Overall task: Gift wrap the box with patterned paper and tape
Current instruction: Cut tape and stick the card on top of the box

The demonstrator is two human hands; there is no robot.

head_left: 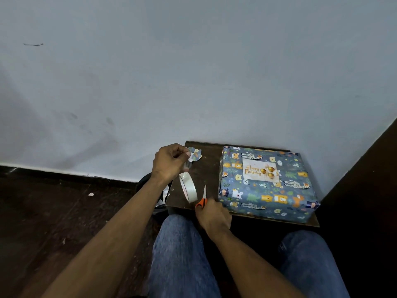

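Note:
The box (pixel 266 181) lies on the right of a small dark table (pixel 206 164), wrapped in blue paper with animal prints and bearing a white "Happy Birthday" card (pixel 261 170). My left hand (pixel 169 162) is raised over the table's left side and pinches a strip of clear tape; the tape roll (pixel 188 189) hangs from it, tilted just above the table. My right hand (pixel 212 216) grips the orange handles of the scissors (pixel 203 198), whose blades point away from me beside the roll. A scrap of patterned paper (pixel 195 154) lies at the table's far left corner.
A pale wall rises right behind the table. The dark floor to the left carries small paper bits (pixel 91 194). A dark object (pixel 148 179) sits below the table's left edge. My knees in blue jeans (pixel 182 254) are under the near edge.

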